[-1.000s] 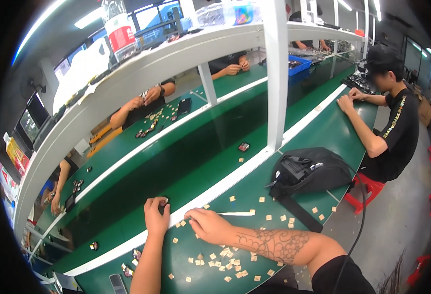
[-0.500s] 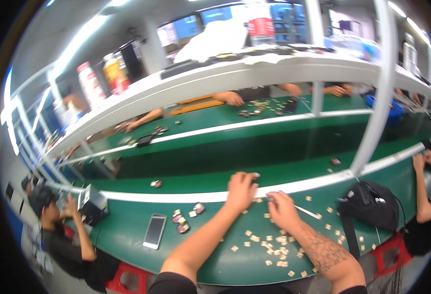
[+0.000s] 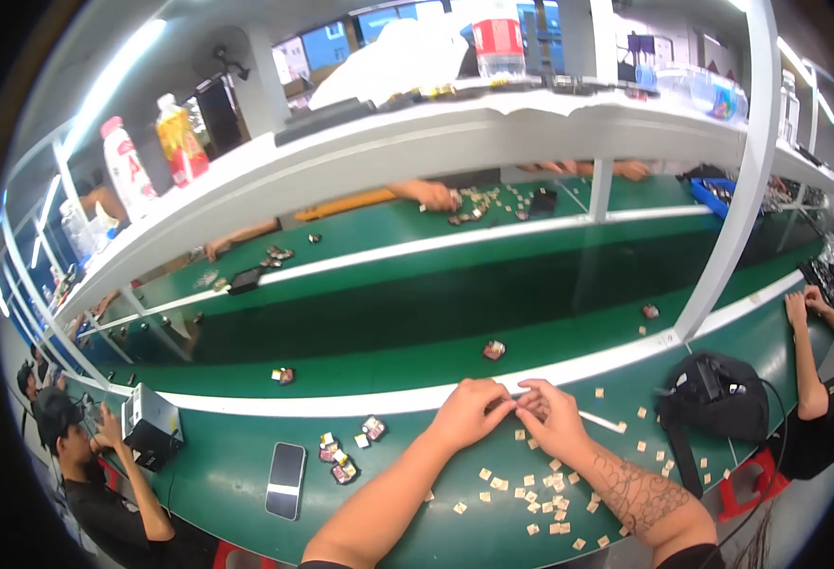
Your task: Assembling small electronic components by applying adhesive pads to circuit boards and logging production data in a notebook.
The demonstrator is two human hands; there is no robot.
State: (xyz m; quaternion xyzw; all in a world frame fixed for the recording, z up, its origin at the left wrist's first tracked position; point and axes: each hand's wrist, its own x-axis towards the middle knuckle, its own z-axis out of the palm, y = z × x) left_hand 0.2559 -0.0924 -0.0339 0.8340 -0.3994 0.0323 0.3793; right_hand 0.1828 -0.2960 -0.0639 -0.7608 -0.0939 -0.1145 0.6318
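My left hand (image 3: pixel 475 412) and my right hand (image 3: pixel 549 413) meet over the green bench, by its white rail. The fingers of both are pinched together at the fingertips. Whatever they hold there is too small and covered to make out. Past the right hand's wrist side shows a thin white stick (image 3: pixel 604 421); whether it is held or lies on the bench I cannot tell. Many small beige square pieces (image 3: pixel 557 503) are scattered below the right hand. Left of my left forearm sit several small dark-and-red parts with white-yellow tabs (image 3: pixel 343 470). One similar part (image 3: pixel 494 350) rests beyond the rail.
A phone (image 3: pixel 286 481) lies left on the bench (image 3: pixel 218 465). A black bag (image 3: pixel 716 398) with a strap sits at right. The white rail (image 3: pixel 398 405) and upright post (image 3: pixel 735 199) stand ahead, under a loaded shelf (image 3: pixel 417 142). Co-workers sit at both sides.
My left hand has drawn back from the part beyond the rail and come together with my right hand. That part stays on the green surface. The view has shifted slightly.
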